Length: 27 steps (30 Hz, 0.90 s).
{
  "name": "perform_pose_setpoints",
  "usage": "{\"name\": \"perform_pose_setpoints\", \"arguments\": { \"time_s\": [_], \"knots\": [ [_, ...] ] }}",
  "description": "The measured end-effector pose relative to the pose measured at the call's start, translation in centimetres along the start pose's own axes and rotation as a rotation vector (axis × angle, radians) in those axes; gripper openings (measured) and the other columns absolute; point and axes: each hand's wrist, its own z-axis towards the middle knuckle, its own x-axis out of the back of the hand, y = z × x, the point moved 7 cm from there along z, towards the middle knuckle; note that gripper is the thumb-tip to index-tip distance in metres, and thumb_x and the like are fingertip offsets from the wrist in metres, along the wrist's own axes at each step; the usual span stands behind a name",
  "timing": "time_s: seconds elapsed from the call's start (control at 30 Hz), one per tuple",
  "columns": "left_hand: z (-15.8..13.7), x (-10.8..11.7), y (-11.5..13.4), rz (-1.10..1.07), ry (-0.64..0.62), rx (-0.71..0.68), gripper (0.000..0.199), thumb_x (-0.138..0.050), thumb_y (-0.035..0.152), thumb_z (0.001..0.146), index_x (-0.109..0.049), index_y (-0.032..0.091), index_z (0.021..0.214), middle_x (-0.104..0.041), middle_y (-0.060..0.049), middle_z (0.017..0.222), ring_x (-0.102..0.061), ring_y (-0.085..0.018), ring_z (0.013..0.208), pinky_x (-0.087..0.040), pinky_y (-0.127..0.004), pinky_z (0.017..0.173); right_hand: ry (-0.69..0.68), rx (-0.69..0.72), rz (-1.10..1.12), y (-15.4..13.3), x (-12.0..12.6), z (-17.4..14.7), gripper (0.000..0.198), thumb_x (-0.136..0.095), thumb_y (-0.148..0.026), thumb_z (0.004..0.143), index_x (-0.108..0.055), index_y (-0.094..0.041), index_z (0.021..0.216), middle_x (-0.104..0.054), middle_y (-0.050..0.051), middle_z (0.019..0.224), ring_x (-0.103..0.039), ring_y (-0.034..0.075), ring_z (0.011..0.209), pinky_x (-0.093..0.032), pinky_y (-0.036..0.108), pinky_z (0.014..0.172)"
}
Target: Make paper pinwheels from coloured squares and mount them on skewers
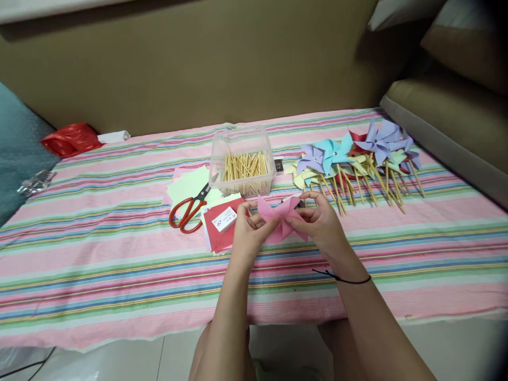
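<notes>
Between my two hands is a pink paper pinwheel (282, 210), its flaps partly curled toward the middle and no stick visible on it. My left hand (254, 227) pinches its left side with thumb and fingers. On the right side, my right hand (319, 219) grips the paper, thumb near the centre. Just left of my left hand lies a small white box (224, 219) with print on it, on top of a stack of red paper (220, 243). Scissors with red handles (191, 210) rest beside that, partly over pale green paper sheets (186, 185).
A clear plastic box (220, 148) of wooden sticks (246, 166) stands behind my hands. Several finished pinwheels (335, 152) on sticks lie to the right. A red plastic bag (73, 140) is at the far left, all on a striped cloth (119, 264). Sofa cushions (448, 121) border the right.
</notes>
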Motion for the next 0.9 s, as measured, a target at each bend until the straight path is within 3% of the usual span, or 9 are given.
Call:
{"name": "perform_pose_setpoints", "arguments": {
  "time_s": [0.13,0.33,0.53,0.7,0.8,0.9],
  "knots": [
    [0.1,0.0,-0.1,0.004,-0.006,-0.026,0.058,-0.084,0.024,0.057,-0.041,0.022,0.097,-0.06,0.009,0.053,-0.055,-0.008,0.047,-0.039,-0.016,0.049,-0.012,0.001,0.013,0.1,-0.1,0.0,0.06,-0.084,-0.031,0.06,-0.041,-0.025,0.1,-0.068,-0.006,0.06,-0.052,0.009,0.045,-0.038,0.018,0.042],
    [0.4,0.6,-0.4,0.083,0.016,-0.001,0.059,-0.084,0.028,0.056,-0.041,0.023,0.096,-0.062,0.007,0.054,-0.05,-0.007,0.041,-0.038,-0.016,0.045,-0.039,0.012,0.013,-0.1,-0.4,-0.1,0.06,-0.085,-0.03,0.062,-0.04,-0.025,0.101,-0.06,-0.011,0.053,-0.05,0.008,0.043,-0.036,0.017,0.04],
    [0.2,0.6,-0.3,0.086,0.066,-0.008,0.062,-0.084,0.028,0.054,-0.04,0.023,0.098,-0.067,0.003,0.06,-0.061,-0.013,0.05,-0.045,-0.02,0.05,-0.016,0.026,-0.007,-0.2,-0.6,-0.1,0.064,-0.087,-0.034,0.058,-0.04,-0.026,0.101,-0.059,-0.011,0.054,-0.048,0.008,0.04,-0.033,0.018,0.038],
    [0.3,1.0,-0.3,0.141,0.108,-0.035,0.059,-0.08,0.025,0.058,-0.038,0.023,0.098,-0.061,0.008,0.054,-0.051,-0.008,0.04,-0.039,-0.017,0.046,0.03,0.015,-0.032,-0.3,-0.2,-0.1,0.068,-0.086,-0.035,0.06,-0.044,-0.024,0.112,-0.069,-0.005,0.063,-0.06,0.013,0.052,-0.046,0.023,0.047],
    [0.3,1.5,0.0,0.131,0.151,-0.053,0.056,-0.08,0.023,0.059,-0.037,0.023,0.096,-0.06,0.009,0.055,-0.05,-0.007,0.04,-0.041,-0.017,0.048,0.142,0.036,-0.037,-0.5,1.0,0.0,0.054,-0.079,-0.04,0.069,-0.05,-0.023,0.112,-0.074,0.001,0.074,-0.069,0.018,0.068,-0.055,0.032,0.065],
    [0.1,2.3,0.7,0.082,0.218,-0.057,0.058,-0.08,0.021,0.057,-0.037,0.023,0.096,-0.064,0.007,0.057,-0.058,-0.01,0.046,-0.046,-0.02,0.05,0.27,0.183,-0.266,-1.3,2.8,0.2,0.023,-0.069,-0.039,0.078,-0.063,-0.022,0.092,-0.073,0.005,0.084,-0.069,0.023,0.084,-0.054,0.04,0.08]
  ]
}}
